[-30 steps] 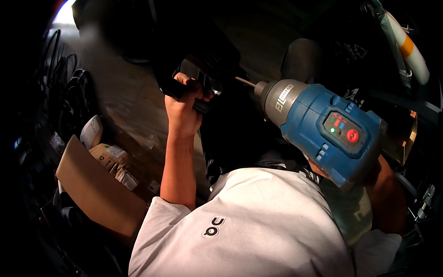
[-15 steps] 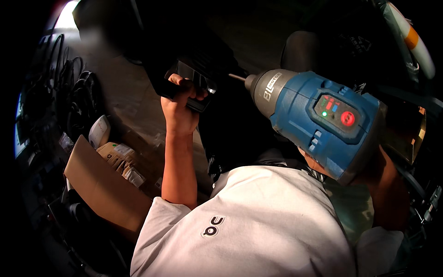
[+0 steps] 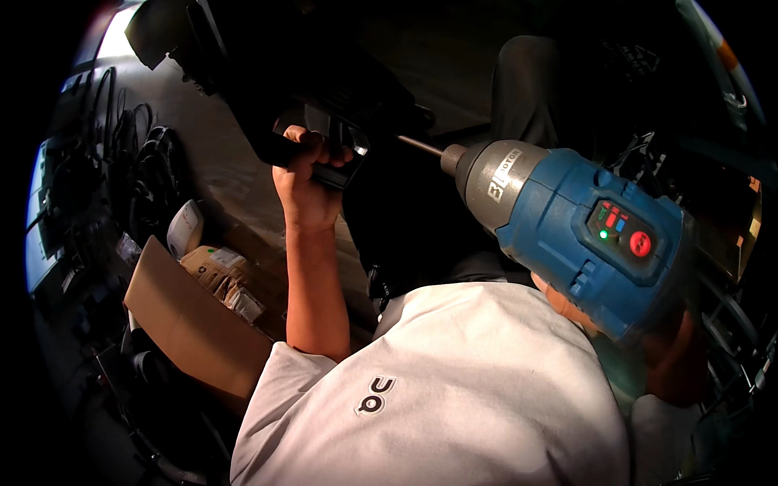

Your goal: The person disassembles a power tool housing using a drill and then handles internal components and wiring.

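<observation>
A blue and grey cordless impact driver (image 3: 559,219) fills the right side, with a long thin bit (image 3: 420,146) pointing left toward a black object. My right hand (image 3: 567,306) is closed round the driver; the tool's body hides most of its fingers. A small green light glows beside a red button on the driver's panel. My left hand (image 3: 306,182) has its fingers wrapped round a black part with a glossy face (image 3: 336,166), whose full shape is lost in shadow. The bit's tip stands apart from this black part, to its right.
At the lower left is an open cardboard box (image 3: 194,324) with brown packages (image 3: 223,275) beside its flap. Coiled black cables (image 3: 158,170) hang or lie at the far left. A dark trouser leg (image 3: 527,85) is at the top, and a white and orange tube (image 3: 721,49) stands upper right.
The driver has shifted right and slightly down, so its bit tip is farther from the black part. My left hand has moved a little left with the black part still in it.
</observation>
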A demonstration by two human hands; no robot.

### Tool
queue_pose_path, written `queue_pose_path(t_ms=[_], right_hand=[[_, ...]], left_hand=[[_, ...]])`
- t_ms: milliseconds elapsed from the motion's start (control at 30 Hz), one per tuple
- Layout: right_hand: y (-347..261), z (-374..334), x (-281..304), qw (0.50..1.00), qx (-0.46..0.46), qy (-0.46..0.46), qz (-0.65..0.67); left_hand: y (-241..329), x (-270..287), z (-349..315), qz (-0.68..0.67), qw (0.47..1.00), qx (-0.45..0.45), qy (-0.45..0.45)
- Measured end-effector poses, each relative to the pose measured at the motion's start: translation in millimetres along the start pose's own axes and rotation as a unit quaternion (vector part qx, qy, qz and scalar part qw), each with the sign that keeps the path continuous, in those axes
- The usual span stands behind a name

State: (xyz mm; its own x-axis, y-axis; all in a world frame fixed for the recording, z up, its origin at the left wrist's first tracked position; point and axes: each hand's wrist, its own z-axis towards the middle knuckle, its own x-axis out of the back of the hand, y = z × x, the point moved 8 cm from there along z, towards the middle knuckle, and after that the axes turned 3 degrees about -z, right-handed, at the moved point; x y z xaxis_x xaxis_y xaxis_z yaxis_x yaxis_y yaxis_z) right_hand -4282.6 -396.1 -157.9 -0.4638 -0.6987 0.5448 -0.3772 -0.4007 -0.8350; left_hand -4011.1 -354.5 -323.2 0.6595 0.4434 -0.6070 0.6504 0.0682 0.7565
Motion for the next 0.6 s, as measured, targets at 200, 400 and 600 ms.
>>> queue_pose_path(t_ms=[200,400,600], right_hand=[[6,-4,7,1.000,-0.007,0.017,-0.001],[9,2,0,1.000,-0.007,0.012,0.008],[23,12,-14,0.998,-0.047,0.004,0.048]], left_hand=[[-2,-4,2,0.022,1.000,0.009,-0.013],[0,2,2,0.001,1.000,0.005,-0.001],[0,-4,3,0.004,1.000,0.010,-0.005]])
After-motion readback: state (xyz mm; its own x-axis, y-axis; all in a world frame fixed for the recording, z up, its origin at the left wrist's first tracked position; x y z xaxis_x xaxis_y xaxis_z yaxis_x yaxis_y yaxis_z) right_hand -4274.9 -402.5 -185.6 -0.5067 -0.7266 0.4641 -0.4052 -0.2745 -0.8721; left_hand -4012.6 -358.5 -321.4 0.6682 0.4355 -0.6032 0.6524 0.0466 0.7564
